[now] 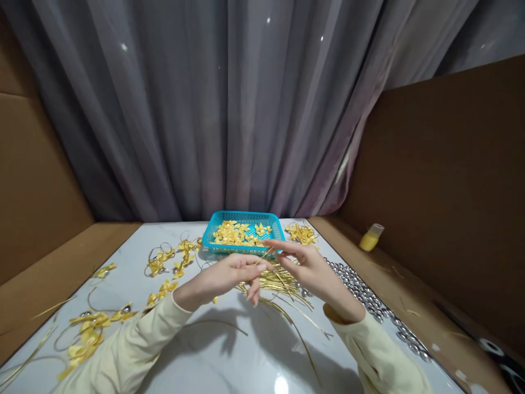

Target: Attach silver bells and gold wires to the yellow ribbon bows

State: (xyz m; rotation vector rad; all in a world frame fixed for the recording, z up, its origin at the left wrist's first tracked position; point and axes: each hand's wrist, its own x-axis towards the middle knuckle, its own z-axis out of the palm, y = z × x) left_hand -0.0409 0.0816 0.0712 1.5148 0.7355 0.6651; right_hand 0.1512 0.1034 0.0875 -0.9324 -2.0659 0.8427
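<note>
Ribbon strips [283, 282], thin and gold, are lying in a loose pile on the white table [229, 350] under our hands. We are pinching one strip with the left hand [233, 273], while the right hand [305, 265] is gripping its other end. Pulling unevenly could be kinking it, or scattering the pile toward the blue basket [244, 232].

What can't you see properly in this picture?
Head view, the only one:
- What the left hand and right hand pinch: too thin and hidden by fingers.
- Silver beads along the table edge: too small to tell their shape.
- Yellow bottle: label too small to read.
- Black object at the lower right: cut off by the frame edge.
</note>
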